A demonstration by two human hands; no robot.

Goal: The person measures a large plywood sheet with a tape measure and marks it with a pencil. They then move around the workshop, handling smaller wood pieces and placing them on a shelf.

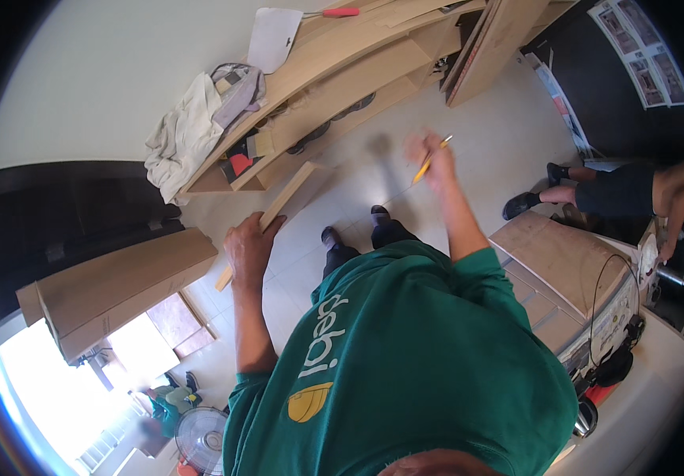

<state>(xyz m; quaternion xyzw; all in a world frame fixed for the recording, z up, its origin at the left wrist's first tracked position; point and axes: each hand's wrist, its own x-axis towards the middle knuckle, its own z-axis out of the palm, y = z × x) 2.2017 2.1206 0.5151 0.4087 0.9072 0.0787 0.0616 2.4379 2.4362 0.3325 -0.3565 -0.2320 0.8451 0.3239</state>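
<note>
My left hand (pixel 248 247) grips a long light wooden strip (pixel 278 208) that slants up toward a wooden shelf unit. My right hand (pixel 429 155) is raised in front of me and pinches a yellow pencil (pixel 431 161) by its middle. Both forearms come out of my green shirt (pixel 405 357). My dark shoes (pixel 355 225) stand on the pale tiled floor below.
A wooden shelf unit (pixel 334 79) leans at the top with cloths (pixel 199 131) draped on its left end. A brown board (pixel 120 285) lies at left. A machine with a cable (pixel 588 309) stands at right. Another person (pixel 620 190) crouches at far right. A fan (pixel 201 440) stands at bottom left.
</note>
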